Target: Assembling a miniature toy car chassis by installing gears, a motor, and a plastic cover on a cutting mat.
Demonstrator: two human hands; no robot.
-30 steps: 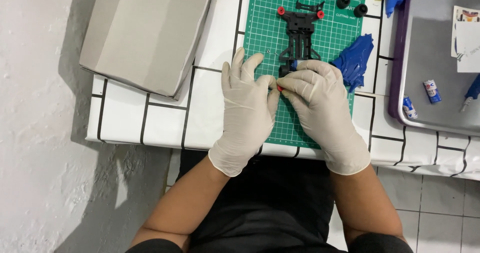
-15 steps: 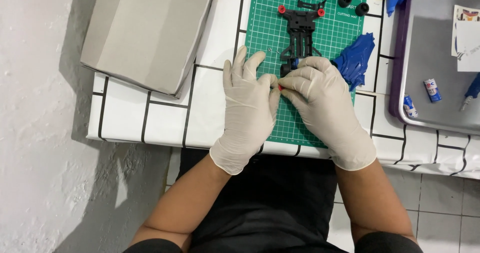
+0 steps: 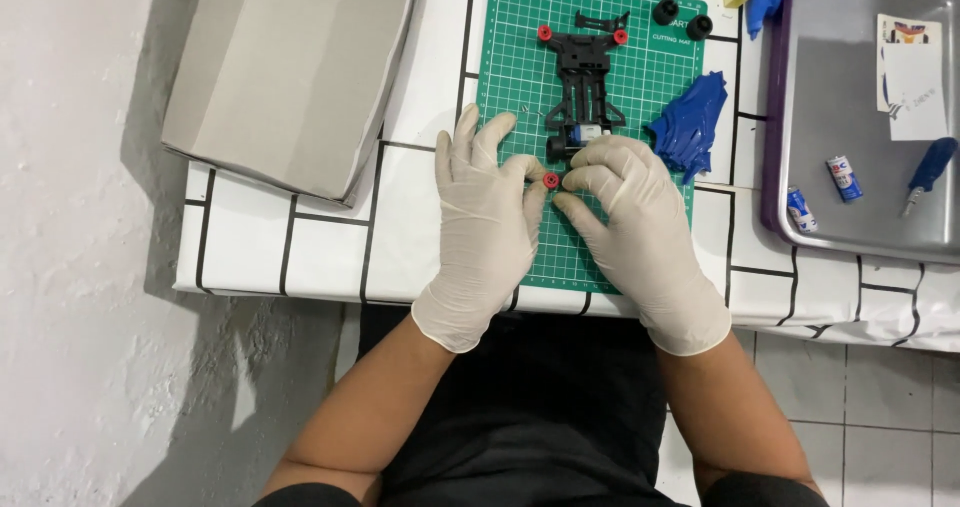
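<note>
Both my hands wear pale latex gloves and meet over a green cutting mat [image 3: 520,77]. Between the fingertips of my left hand [image 3: 486,207] and my right hand [image 3: 630,207] sits a small red wheel hub [image 3: 551,180], pinched from both sides. Just beyond it lies a black toy car chassis [image 3: 584,77] with two red hubs at its far end, a black wheel at its near end and a small motor part next to my right fingers. Two loose black tyres [image 3: 682,19] rest at the mat's far right corner.
A grey cardboard box [image 3: 290,67] lies left of the mat on the white tiled table. A blue plastic body piece [image 3: 690,122] rests at the mat's right edge. A metal tray [image 3: 850,97] on the right holds two small batteries, a blue-handled screwdriver and a sticker sheet.
The view has shifted slightly. The red hub, half hidden under my right fingers before, now shows plainly between both hands' fingertips.
</note>
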